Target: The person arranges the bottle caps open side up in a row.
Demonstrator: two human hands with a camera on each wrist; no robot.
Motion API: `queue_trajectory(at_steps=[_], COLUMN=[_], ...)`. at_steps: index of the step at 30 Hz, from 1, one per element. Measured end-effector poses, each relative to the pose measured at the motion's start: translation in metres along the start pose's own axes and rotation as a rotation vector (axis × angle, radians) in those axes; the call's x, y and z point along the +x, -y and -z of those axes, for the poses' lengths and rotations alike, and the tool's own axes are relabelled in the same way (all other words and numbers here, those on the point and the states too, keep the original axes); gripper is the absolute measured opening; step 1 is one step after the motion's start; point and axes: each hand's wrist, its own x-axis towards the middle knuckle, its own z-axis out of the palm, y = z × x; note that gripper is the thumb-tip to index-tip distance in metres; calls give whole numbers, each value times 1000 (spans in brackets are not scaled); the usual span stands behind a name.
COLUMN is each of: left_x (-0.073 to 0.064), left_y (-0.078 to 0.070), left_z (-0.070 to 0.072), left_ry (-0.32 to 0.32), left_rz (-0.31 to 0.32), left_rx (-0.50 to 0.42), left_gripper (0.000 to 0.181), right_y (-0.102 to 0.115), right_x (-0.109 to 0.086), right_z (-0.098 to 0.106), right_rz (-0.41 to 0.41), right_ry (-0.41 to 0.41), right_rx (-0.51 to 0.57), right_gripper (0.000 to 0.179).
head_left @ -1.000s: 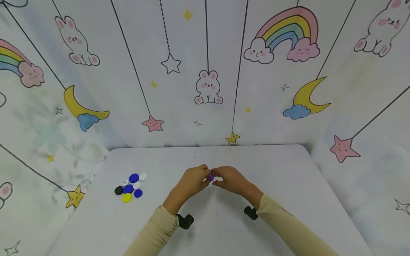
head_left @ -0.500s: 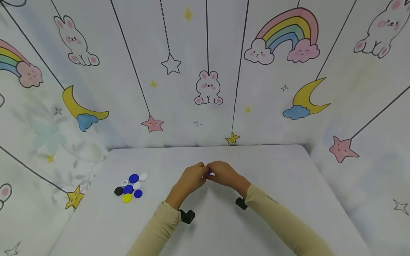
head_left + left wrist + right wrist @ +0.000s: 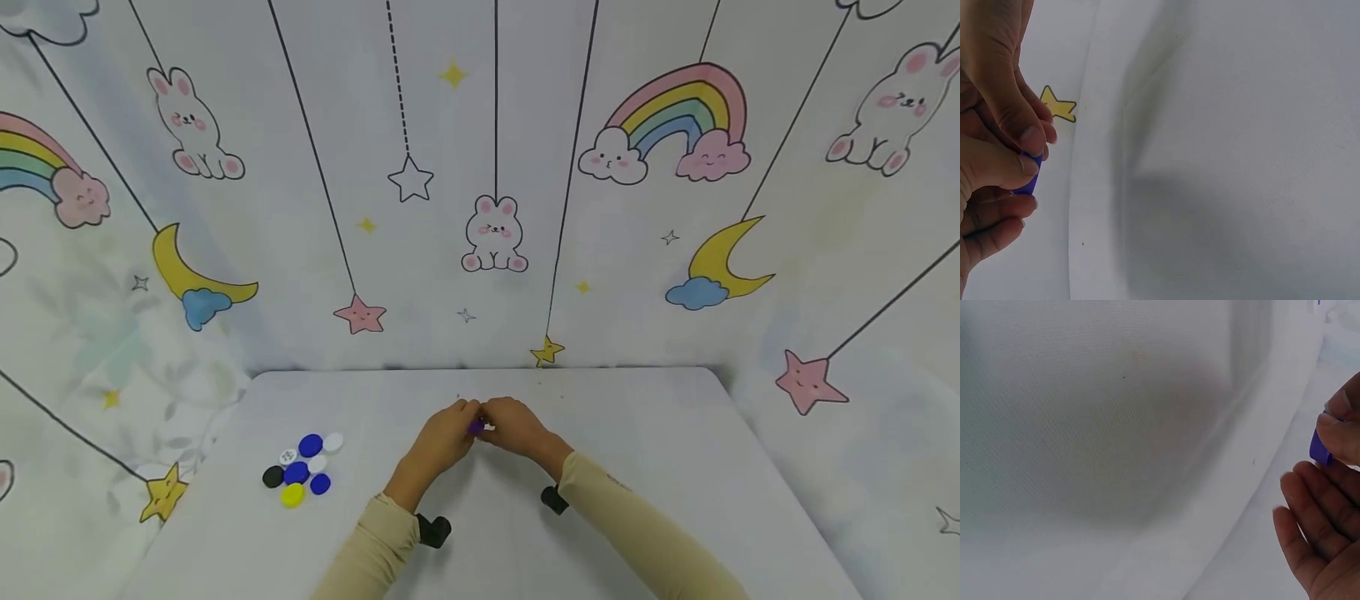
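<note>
A white wall covering printed with rabbits, stars and rainbows [image 3: 637, 333] rises behind a broad white worktop with rounded far corners [image 3: 637, 442]. Two beige fabric sleeves [image 3: 645, 525] reach in from the near side. Ahead of them, the left hand [image 3: 442, 437] and the right hand [image 3: 517, 427] meet above the far half of the worktop, each with a small black wrist device [image 3: 433, 531] beneath it. Well to the left lies a cluster of flat round discs: three blue discs [image 3: 296, 473], two plain white discs [image 3: 333, 442], a patterned white disc [image 3: 288, 457], a black disc [image 3: 273, 477] and a yellow disc [image 3: 292, 495].

Between the hands, off the worktop, is a small purple piece with a curved edge [image 3: 1030, 183] (its full outline is hidden by the fingers). The left grip pinches it between thumb and fingers; the right grip seems to pinch its other end, with three fingers extended away from it. It looks like light, stiff plastic, unlikely to break but probably smooth enough to slip. Thumb and forefinger across its broad faces, near the rim, should hold it best.
</note>
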Motion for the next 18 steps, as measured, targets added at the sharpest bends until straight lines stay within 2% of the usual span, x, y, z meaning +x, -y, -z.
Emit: queue_trajectory(at_steps=[3, 7, 12, 18], left_x=[-4, -7, -7, 2], left_y=[5, 7, 10, 20], left_z=[-5, -14, -24, -29], left_ry=[52, 75, 38, -28], left_rz=[31, 55, 54, 63], left_rx=[-57, -88, -80, -54], left_gripper=[37, 37, 31, 31], right_y=[0, -3, -9, -16], right_x=[1, 0, 2, 20], right_z=[-7, -15, -24, -29], right_rz=[-26, -30, -55, -66], right_ry=[11, 29, 29, -7], right_rx=[2, 7, 16, 42], right_gripper=[23, 23, 21, 16])
